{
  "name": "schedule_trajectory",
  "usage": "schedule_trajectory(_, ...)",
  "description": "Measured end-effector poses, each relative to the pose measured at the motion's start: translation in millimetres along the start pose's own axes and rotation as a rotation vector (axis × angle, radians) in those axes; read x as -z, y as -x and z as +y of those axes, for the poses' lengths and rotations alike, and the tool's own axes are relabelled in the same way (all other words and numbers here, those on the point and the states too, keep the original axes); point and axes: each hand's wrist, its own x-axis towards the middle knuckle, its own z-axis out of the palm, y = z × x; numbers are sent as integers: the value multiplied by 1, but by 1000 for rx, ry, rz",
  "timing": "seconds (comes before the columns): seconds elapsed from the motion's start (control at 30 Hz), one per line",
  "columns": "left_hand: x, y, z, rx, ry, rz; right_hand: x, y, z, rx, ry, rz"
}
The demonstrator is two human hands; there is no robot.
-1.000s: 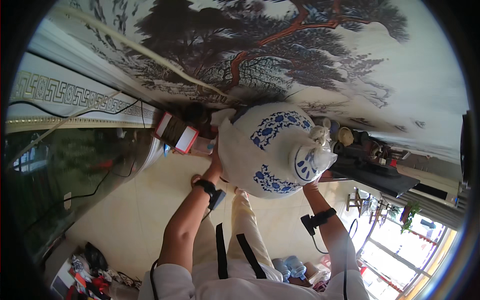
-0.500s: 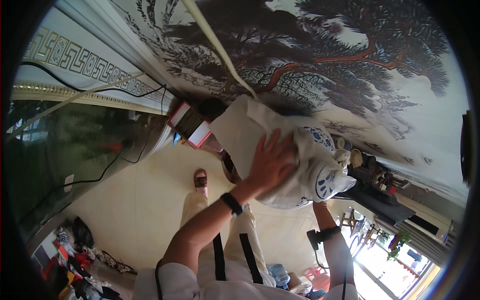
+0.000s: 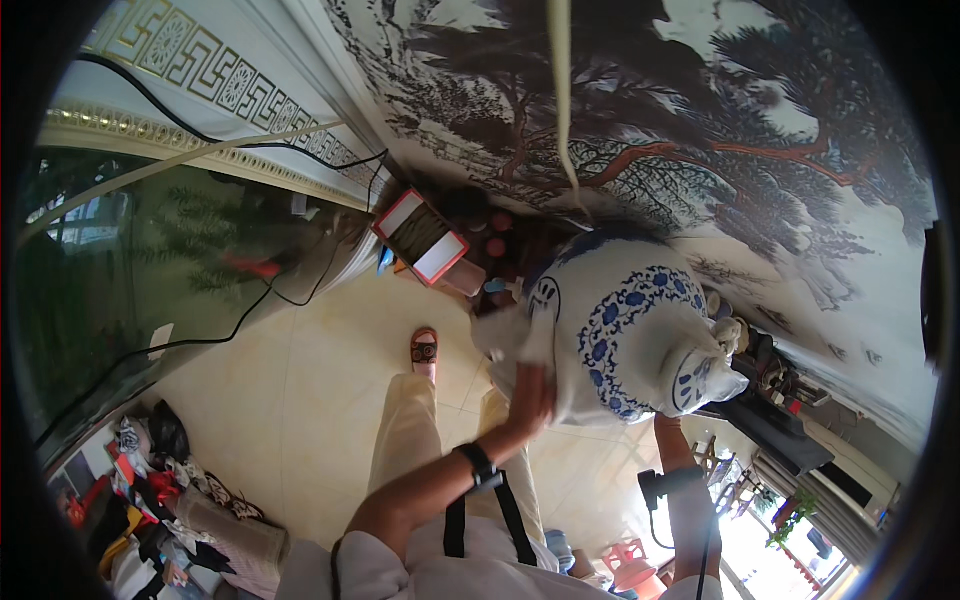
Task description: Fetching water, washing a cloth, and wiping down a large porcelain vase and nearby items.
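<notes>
A bulky rounded form in a white cloth cover [image 3: 655, 320] with a ring of blue flowers takes up the middle right. Its gathered, knotted end [image 3: 705, 375] points right. At the cover's lower left edge is my left hand [image 3: 530, 400], fingers drawn together on the loose cloth and slightly blurred. My right hand [image 3: 668, 425] reaches up beneath the gathered end; the cover hides its fingers. What the cover encloses does not show.
Behind stands a wall painted with pine trees, a pale pole [image 3: 560, 110] before it. A red-edged box [image 3: 422, 238] lies left of the cover. A dark glass tank [image 3: 180, 260] with cables fills the left. Piled clothes [image 3: 165, 520] lie lower left; a pink stool [image 3: 630, 568] stands lower right.
My left hand has slid from flat on the cloth down to its lower left edge. The loose flap has drawn back, baring more blue print. The view has shifted left.
</notes>
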Motion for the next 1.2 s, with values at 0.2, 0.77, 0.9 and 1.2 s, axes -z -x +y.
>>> schedule_trajectory(0.2, -9, 14, -2, -76, -94, 32, -9, -22, 3, -22, 37, -31)
schedule_trajectory(0.77, 67, -144, -136, -260, -351, 181, -6, -37, 28, -26, 79, -80)
schedule_trajectory(0.9, 69, -120, -152, -326, -586, 144, -2, -43, 35, -19, 90, -89)
schedule_trajectory(1.2, 52, -77, -151, 262, 171, 871, 3, -52, 49, -22, 91, -123)
